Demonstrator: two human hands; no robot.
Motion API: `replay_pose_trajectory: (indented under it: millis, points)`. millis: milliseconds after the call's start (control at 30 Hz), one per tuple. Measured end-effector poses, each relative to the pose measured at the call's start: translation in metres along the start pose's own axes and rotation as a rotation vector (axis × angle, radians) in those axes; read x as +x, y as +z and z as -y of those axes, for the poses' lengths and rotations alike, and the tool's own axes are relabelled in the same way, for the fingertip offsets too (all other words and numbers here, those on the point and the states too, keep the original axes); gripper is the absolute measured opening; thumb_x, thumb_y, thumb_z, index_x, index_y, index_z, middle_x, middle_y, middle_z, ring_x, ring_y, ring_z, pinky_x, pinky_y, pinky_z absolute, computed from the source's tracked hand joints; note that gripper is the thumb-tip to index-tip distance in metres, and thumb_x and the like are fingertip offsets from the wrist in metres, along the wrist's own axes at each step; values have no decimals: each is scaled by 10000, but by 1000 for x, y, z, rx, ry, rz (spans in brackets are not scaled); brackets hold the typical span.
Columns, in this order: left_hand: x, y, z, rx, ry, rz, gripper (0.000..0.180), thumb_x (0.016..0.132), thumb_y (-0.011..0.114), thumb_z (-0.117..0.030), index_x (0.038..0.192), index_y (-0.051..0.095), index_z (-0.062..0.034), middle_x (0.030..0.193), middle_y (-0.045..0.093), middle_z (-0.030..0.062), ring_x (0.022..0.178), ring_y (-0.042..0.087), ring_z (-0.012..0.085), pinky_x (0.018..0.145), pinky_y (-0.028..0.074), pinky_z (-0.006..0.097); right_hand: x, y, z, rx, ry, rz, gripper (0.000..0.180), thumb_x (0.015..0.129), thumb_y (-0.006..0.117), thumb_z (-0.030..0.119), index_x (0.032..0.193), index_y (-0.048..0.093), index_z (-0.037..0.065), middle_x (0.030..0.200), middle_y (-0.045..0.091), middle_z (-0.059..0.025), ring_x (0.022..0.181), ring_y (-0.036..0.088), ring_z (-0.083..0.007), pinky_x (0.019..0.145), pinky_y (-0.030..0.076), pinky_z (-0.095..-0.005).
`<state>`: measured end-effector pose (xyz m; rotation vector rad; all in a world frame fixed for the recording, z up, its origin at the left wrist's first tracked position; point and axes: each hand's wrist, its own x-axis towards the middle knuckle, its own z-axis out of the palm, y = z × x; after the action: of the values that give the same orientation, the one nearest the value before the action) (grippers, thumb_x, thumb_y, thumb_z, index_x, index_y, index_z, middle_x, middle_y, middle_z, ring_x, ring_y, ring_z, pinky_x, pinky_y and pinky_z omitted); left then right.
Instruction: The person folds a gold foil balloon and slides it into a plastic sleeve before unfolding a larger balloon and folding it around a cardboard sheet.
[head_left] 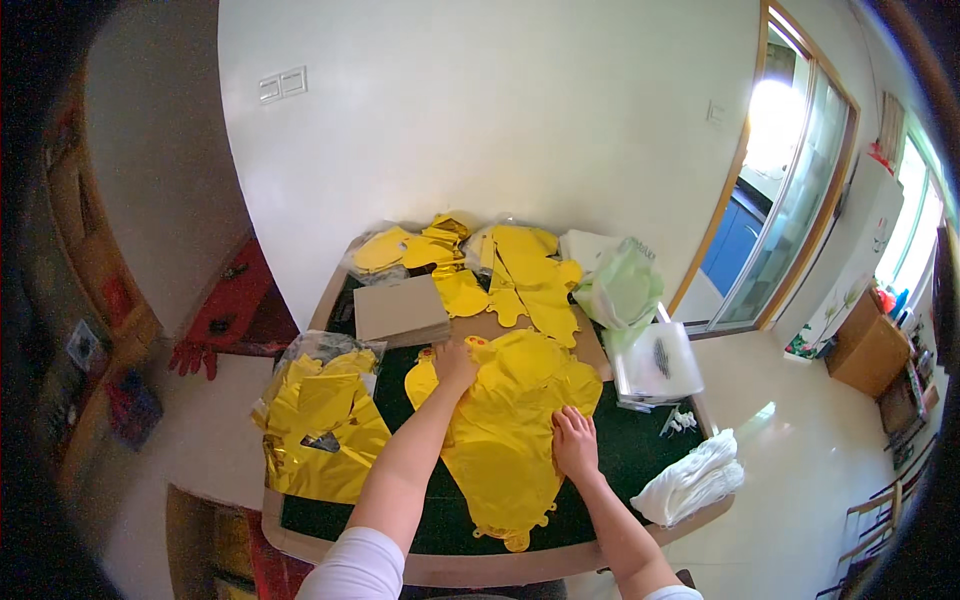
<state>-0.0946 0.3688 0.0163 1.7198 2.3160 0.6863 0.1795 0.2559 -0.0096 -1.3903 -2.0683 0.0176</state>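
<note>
A flat, uninflated yellow foil balloon (pixel 510 455) lies spread over the dark green tabletop in front of me, its small lobed end toward me. At its far left edge, beside a reddish printed spot, my left hand (pixel 455 368) is closed on the foil; its fingertips are partly hidden. Palm down, my right hand (pixel 574 442) rests on the balloon's right edge with the fingers stretched out. More yellow foil balloons (pixel 325 440) lie in a loose pile left of my left forearm, partly inside clear plastic.
Behind the balloon are a stack of grey-brown cardboard (pixel 402 308) and further yellow foil pieces (pixel 525 262). On the right sit a pale green plastic bag (pixel 622 288), clear plastic sleeves (pixel 655 365) and a white bundle (pixel 690 480) at the table's edge. A white wall rises behind.
</note>
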Motion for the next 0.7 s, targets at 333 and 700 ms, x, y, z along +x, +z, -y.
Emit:
replay_pose_trajectory:
  millis: [333,700]
  points:
    - [8,-7,-4,44,-41,75,367,760,728,-231,1104,638,-140,1169,577,115,1176,474,320,984,399,467,0,5,-1,0,-6,38,287,912,532,186,1181,576,98,1292,543,-123,1262,459,-292,1075,313,-491]
    - [31,-3,-64,58,238,143,568,734,748,-337,1188,567,-48,1271,539,131,1221,456,319,1005,382,495,-3,2,-4,-41,-21,18,278,902,548,164,1170,583,97,1270,554,-118,1236,480,-296,1049,342,-481]
